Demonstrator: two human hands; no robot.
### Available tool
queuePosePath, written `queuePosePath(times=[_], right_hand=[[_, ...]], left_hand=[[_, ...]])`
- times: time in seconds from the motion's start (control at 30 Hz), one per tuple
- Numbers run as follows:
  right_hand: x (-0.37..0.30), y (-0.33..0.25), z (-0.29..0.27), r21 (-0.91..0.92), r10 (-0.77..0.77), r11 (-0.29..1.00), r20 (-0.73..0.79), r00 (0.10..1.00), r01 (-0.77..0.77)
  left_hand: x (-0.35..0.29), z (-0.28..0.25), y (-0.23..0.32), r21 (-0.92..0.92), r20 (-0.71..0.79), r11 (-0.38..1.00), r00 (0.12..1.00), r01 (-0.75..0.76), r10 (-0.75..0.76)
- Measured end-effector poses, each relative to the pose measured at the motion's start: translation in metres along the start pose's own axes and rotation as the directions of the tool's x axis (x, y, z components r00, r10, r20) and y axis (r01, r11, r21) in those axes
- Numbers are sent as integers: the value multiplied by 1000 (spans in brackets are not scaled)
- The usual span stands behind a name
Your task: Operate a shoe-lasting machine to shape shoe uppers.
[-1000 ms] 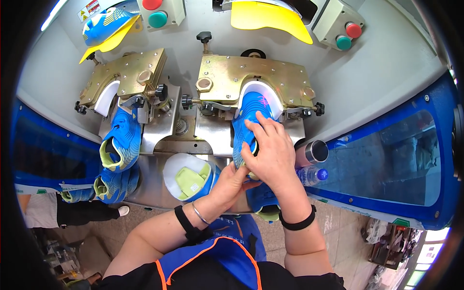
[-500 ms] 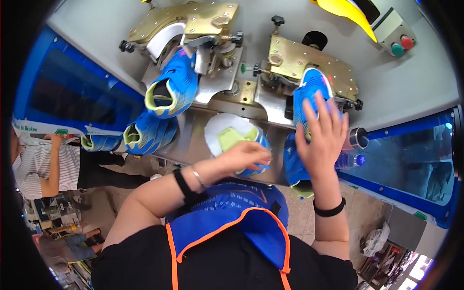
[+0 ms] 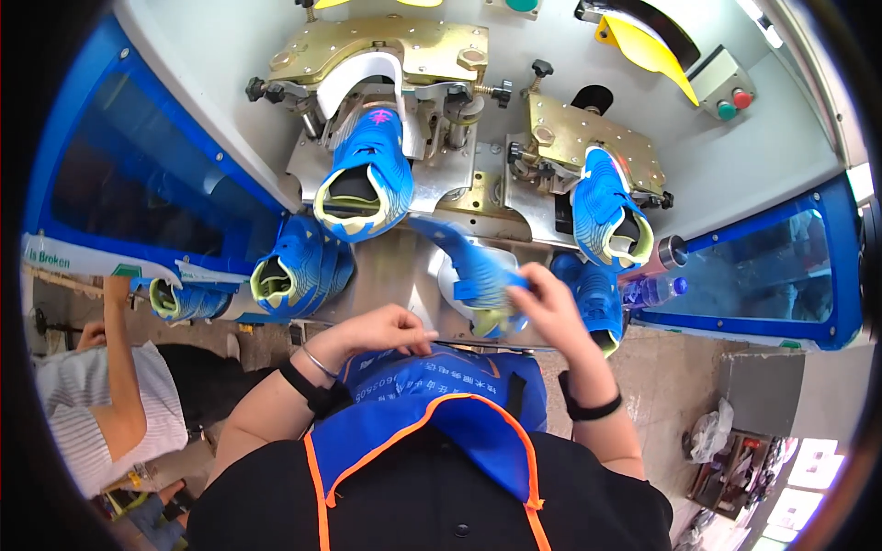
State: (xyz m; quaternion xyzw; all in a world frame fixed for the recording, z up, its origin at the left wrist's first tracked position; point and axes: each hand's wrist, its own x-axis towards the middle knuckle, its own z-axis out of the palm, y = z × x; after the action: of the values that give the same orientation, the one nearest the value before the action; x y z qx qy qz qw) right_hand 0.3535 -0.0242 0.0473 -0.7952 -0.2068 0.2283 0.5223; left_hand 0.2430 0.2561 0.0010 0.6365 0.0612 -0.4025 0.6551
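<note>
Handling a loose piece between two stations — that is the step I judge to be in hand. From my remote seat, the right hand [image 3: 548, 308] appears closed on the near-right edge of a blue shoe upper [image 3: 476, 271]; blur hides how much of it the fingers pinch. From this grip the upper slants forward and left above the steel shelf [image 3: 381, 275], its lime lining [image 3: 491, 323] just left of the fingers. Forward-left of the grip, one seated shoe [image 3: 375, 158] has its toe at the left clamp [image 3: 395, 48]; forward-right, a second shoe [image 3: 602, 200] sits at the right clamp [image 3: 602, 138].

I reckon the next move calls for a surer hold on the upper, with its far end kept clear of the seated shoe; the left hand [image 3: 390, 329] looks free to steady the other edge.

Pose noted: right elbow bent, forearm rising from behind the grip, fingers pointing forward-left. Left of the grip and nearer the body, the left hand hangs at the apron [image 3: 441, 367], fingers loosely curled, nothing visible in them — whether the tips meet, I cannot tell.
</note>
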Motion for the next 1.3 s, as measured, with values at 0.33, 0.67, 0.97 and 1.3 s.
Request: queuePosePath(times=[0.33, 0.67, 0.97, 1.3], right_hand=[[-67, -44, 0, 212, -30, 952, -658, 752, 223], [-62, -106, -53, -865, -861, 332, -115, 495, 377], [62, -185, -198, -801, -811, 524, -365, 457, 290], [177, -122, -241, -690, -703, 707, -710, 45, 155]], left_hand=[[31, 32, 121, -792, 49, 535, 843, -293, 535], [38, 40, 185, -827, 139, 515, 806, -225, 575], [-13, -1, 130, -780, -64, 507, 852, -368, 520], [-53, -9, 80, -735, -349, 420, 828, -532, 438]])
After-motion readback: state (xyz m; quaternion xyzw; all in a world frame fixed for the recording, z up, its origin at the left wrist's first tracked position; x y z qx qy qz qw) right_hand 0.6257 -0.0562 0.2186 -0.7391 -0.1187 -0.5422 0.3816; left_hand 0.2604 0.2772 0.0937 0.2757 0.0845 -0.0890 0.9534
